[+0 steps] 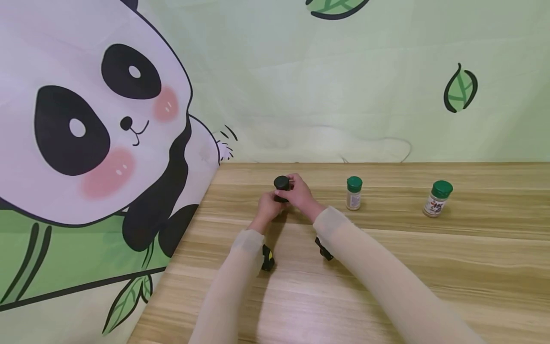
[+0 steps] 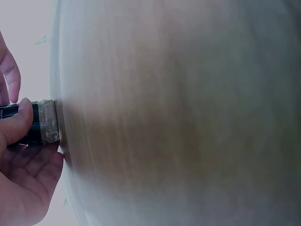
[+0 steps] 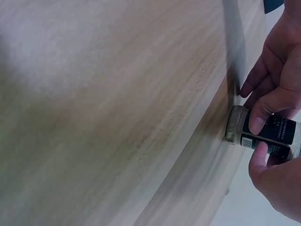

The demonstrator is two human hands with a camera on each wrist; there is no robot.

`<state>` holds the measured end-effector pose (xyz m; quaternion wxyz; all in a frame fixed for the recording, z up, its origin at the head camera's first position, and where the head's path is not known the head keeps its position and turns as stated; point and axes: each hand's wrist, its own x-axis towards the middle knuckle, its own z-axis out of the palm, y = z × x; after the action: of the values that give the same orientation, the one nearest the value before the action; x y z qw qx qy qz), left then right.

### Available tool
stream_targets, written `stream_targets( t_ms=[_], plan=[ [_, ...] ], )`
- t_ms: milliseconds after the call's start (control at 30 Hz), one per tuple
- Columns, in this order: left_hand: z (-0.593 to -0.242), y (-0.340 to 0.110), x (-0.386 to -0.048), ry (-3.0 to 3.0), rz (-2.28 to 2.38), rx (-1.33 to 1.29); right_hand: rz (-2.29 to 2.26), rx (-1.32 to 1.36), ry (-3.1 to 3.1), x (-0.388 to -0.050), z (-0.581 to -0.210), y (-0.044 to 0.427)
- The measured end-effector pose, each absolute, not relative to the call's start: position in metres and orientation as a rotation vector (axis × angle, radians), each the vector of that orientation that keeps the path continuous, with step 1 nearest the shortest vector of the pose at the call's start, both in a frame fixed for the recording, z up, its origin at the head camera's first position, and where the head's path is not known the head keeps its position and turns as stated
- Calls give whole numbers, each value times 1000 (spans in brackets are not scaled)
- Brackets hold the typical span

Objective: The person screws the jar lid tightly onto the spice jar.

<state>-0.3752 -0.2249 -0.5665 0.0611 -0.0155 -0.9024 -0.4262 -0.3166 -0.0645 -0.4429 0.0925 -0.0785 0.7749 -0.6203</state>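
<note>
A small spice jar [image 1: 281,182] with a black lid stands upright between both hands near the back of the table. My left hand [image 1: 269,207] grips it from the left; in the left wrist view its thumb [image 2: 22,113] presses on the dark label and its fingers curl beneath. From the other side my right hand [image 1: 301,195] holds the same jar, with the thumb [image 3: 257,121] on the label in the right wrist view. Clear glass shows at the jar's base [image 3: 236,123]. Whether the base touches the table cannot be told.
Two green-capped spice jars stand to the right on the wooden table [image 1: 386,282], a nearer one [image 1: 354,193] and a farther one [image 1: 437,198]. A fabric backdrop [image 1: 275,95] with a panda print rises behind the table and along its left side.
</note>
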Motion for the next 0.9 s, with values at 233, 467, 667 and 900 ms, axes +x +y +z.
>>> stream_targets(
  t_ms=[233, 467, 667, 900],
  plan=[
    [-550, -217, -364, -2744, -1314, 65, -1812, -259, 2278, -316, -441, -61],
    [-533, -213, -352, -2755, -1394, 7, -1699, -398, 2149, -326, -438, -51],
    [-478, -191, -307, -2776, -1318, 24, -1592, -442, 2080, -334, -432, -45],
    [-473, -187, -303, -2765, -1339, 59, -1502, -502, 2025, -341, -424, -40]
  ],
)
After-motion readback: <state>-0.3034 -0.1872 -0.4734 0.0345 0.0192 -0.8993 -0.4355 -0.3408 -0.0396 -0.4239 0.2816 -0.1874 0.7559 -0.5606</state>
